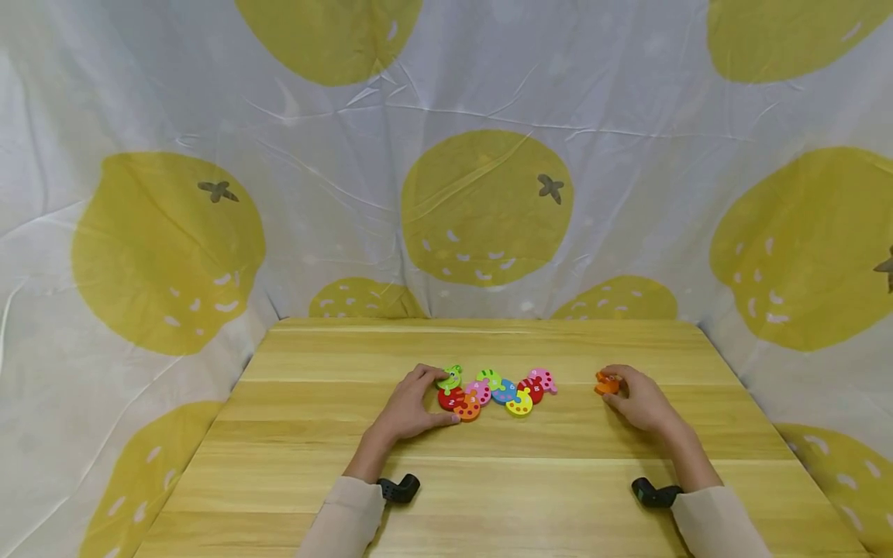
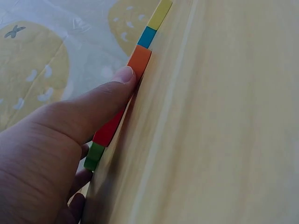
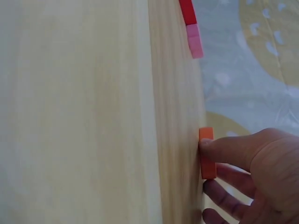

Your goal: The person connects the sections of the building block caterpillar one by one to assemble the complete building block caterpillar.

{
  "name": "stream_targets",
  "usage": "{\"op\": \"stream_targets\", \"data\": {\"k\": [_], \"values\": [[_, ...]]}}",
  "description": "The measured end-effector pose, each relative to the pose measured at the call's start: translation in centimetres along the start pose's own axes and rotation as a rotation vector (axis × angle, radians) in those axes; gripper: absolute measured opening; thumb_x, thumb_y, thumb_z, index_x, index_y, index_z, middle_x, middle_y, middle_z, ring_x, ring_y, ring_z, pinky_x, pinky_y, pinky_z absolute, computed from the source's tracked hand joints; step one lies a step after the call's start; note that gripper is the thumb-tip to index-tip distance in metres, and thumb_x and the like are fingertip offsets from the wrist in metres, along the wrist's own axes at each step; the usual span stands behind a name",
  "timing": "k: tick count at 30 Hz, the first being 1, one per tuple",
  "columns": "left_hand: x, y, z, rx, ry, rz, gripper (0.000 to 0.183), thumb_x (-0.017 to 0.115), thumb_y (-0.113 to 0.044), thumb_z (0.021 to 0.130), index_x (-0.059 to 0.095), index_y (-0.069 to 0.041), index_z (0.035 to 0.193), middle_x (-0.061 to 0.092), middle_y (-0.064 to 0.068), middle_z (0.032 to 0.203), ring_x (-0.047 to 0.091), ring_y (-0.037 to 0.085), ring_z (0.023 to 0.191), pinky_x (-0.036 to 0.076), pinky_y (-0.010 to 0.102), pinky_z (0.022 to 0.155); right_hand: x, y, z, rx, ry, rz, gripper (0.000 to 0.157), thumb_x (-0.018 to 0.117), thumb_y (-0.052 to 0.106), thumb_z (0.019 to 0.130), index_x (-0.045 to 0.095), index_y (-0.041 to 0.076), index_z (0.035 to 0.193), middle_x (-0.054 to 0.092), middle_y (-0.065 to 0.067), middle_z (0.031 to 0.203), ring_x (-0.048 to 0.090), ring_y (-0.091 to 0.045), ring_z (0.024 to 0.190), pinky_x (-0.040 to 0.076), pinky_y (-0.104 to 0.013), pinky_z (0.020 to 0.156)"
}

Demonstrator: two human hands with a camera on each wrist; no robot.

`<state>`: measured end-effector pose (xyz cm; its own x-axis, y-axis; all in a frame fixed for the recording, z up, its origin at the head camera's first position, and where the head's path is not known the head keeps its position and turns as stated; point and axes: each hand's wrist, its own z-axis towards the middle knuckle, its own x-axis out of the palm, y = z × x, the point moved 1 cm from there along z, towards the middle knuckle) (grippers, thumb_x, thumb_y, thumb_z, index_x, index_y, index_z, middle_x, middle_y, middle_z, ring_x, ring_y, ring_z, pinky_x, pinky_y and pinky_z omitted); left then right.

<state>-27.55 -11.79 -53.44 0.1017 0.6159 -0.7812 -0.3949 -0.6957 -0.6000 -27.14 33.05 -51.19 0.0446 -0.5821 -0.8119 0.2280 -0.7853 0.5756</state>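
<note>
A row of interlocking caterpillar puzzle pieces lies on the wooden table. Its green smiling head piece is at the left end, and a pink piece marked 9 is at the right end. My left hand holds the left end of the row. Its thumb presses the edge of an orange piece, while the fingers reach round the green head. Apart from the row, on the right, my right hand pinches a loose orange puzzle piece between thumb and fingers. That piece sits at the table surface.
The wooden table extends toward me and to both sides. Behind and beside it hangs a pale cloth printed with yellow fruit. A black wrist device is on the left wrist, and another black device is on the right.
</note>
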Motion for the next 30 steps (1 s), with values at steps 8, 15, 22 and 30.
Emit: {"op": "stream_targets", "data": {"k": [8,15,22,30], "values": [[-0.1,-0.1,0.0,0.006,0.01,-0.022,0.067,0.08,-0.052,0.085,0.061,-0.018,0.14,0.05,0.004,0.149,0.047,0.032,0.14,0.039,0.055,0.117,0.5,0.2,-0.6,0.043,-0.046,0.031,0.046,0.074,0.018,0.096,0.061,0.001,0.137,0.067,-0.024,0.126,0.064,-0.035,0.108,0.055,-0.047,0.09],[-0.2,0.0,0.0,0.006,0.019,-0.006,0.059,0.072,-0.045,0.094,0.06,-0.019,0.145,0.046,0.006,0.159,0.04,0.035,0.149,0.034,0.061,0.119,0.9,1.3,-0.9,0.058,-0.087,0.105,0.056,0.077,0.029,0.094,0.059,0.001,0.14,0.065,-0.022,0.131,0.066,-0.031,0.106,0.053,-0.029,0.08],[0.0,0.3,0.0,-0.018,0.028,0.018,0.061,0.071,-0.049,0.094,0.058,-0.021,0.147,0.045,0.005,0.159,0.039,0.034,0.149,0.033,0.059,0.121,1.4,2.4,-0.8,0.058,-0.113,0.124,0.058,0.08,0.031,0.092,0.061,0.001,0.138,0.064,-0.02,0.131,0.065,-0.028,0.101,0.054,-0.024,0.076],[0.1,0.3,0.1,0.015,0.009,0.013,0.06,0.07,-0.048,0.095,0.059,-0.018,0.146,0.047,0.007,0.158,0.041,0.036,0.148,0.035,0.061,0.119,2.0,3.9,-0.3,0.056,-0.122,0.141,0.058,0.082,0.03,0.089,0.063,0.001,0.136,0.065,-0.018,0.125,0.064,-0.024,0.096,0.053,-0.024,0.075]]}}
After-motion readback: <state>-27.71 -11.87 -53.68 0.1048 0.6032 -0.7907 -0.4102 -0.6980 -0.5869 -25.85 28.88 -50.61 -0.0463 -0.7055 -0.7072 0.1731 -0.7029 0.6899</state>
